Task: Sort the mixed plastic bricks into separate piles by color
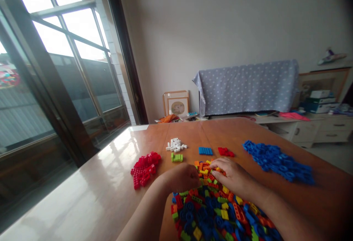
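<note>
A mixed pile of toy building bricks (204, 211) in blue, red, orange, yellow and green spreads across the near part of the table. My left hand (184, 178) is curled closed over the pile's far left edge; whatever its fingers hold, if anything, is hidden. My right hand (231, 174) rests on the far right side of the pile, thumb and fingers apart, fingertips touching orange and yellow bricks. Just beyond the hands lie small groups: green bricks (177, 157), a row of blue bricks (205, 151), red bricks (225, 152) and white bricks (175, 145).
On the wooden table (110, 182), a heap of pinkish-red bricks (145, 169) sits left and a long heap of blue pieces (277, 160) right. Behind stand a cloth-covered object (248, 88), a framed picture (178, 105) and a white cabinet (311, 130). Glass doors are at left.
</note>
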`<action>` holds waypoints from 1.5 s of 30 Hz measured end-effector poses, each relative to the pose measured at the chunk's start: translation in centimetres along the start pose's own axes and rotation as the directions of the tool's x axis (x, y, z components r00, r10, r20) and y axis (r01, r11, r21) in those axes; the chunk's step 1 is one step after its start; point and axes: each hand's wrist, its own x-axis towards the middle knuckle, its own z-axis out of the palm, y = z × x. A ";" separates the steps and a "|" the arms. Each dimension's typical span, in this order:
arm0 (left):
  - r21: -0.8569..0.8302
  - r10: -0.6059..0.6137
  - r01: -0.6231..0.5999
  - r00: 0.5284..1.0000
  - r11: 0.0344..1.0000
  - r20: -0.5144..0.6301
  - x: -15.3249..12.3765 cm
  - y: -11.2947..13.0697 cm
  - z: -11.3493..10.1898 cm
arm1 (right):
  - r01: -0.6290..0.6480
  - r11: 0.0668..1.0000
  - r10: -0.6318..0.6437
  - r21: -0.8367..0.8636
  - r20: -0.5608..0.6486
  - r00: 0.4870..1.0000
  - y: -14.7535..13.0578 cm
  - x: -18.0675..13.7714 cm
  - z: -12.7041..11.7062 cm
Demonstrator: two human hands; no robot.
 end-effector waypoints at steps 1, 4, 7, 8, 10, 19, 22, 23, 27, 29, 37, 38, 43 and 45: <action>-0.041 -0.009 0.007 0.999 0.999 -0.042 0.1 -0.1 -0.1 | 0.006 1.000 -0.005 0.006 -0.009 1.000 -0.4 0.0 -0.1; -0.200 -0.030 -0.001 0.987 0.980 -0.156 0.5 -0.5 0.0 | 0.014 1.000 -0.014 0.021 -0.012 1.000 -1.5 -0.1 -0.2; -0.387 -0.053 -0.030 0.978 0.922 -0.204 1.1 -0.6 0.4 | 0.004 0.999 -0.004 0.043 0.003 1.000 -2.4 -0.3 -0.1; -0.440 -0.058 -0.041 0.976 0.897 -0.210 1.2 -0.5 0.6 | -0.004 0.999 0.004 0.054 0.004 1.000 -2.7 -0.3 0.0; -0.529 -0.067 -0.063 0.972 0.846 -0.224 1.5 -0.3 0.9 | -0.026 0.997 0.026 0.074 -0.002 1.000 -3.1 -0.4 0.2; -0.720 -0.045 -0.119 0.978 0.684 -0.204 2.2 -0.2 1.8 | -0.018 0.996 0.023 0.086 -0.058 0.998 -4.0 -0.2 0.7; -0.745 -0.039 -0.160 0.969 0.647 -0.242 2.4 -0.1 2.1 | -0.002 0.998 0.006 0.066 -0.072 0.997 -4.1 -0.2 0.5; -0.751 -0.034 -0.175 0.967 0.636 -0.254 2.4 0.0 2.3 | -0.002 0.999 0.007 0.053 -0.085 0.996 -4.2 -0.2 0.5; -0.760 -0.022 -0.208 0.960 0.616 -0.280 2.4 0.3 2.5 | 0.003 1.000 -0.004 -0.006 -0.137 0.991 -4.0 -0.4 0.6; -0.747 -0.060 -0.227 0.940 0.625 -0.336 2.4 0.2 2.2 | 0.014 1.000 -0.017 -0.018 -0.147 0.989 -3.5 -0.4 0.7; -0.716 -0.430 -0.292 0.637 0.634 -0.640 1.0 -1.7 -2.4 | -0.009 0.999 0.004 -0.036 -0.127 0.992 0.2 0.1 1.4; -0.717 -0.465 -0.294 0.597 0.632 -0.654 0.7 -2.2 -2.8 | -0.012 0.999 0.007 -0.032 -0.126 0.992 0.5 0.1 1.5; -0.711 -0.529 -0.293 0.503 0.640 -0.684 -0.3 -5.0 -2.2 | -0.046 0.999 0.047 0.005 -0.095 0.994 0.8 0.1 1.6; -0.706 -0.540 -0.288 0.480 0.647 -0.691 -0.3 -6.3 -1.3 | -0.062 0.998 0.063 0.018 -0.065 0.996 0.5 0.2 1.4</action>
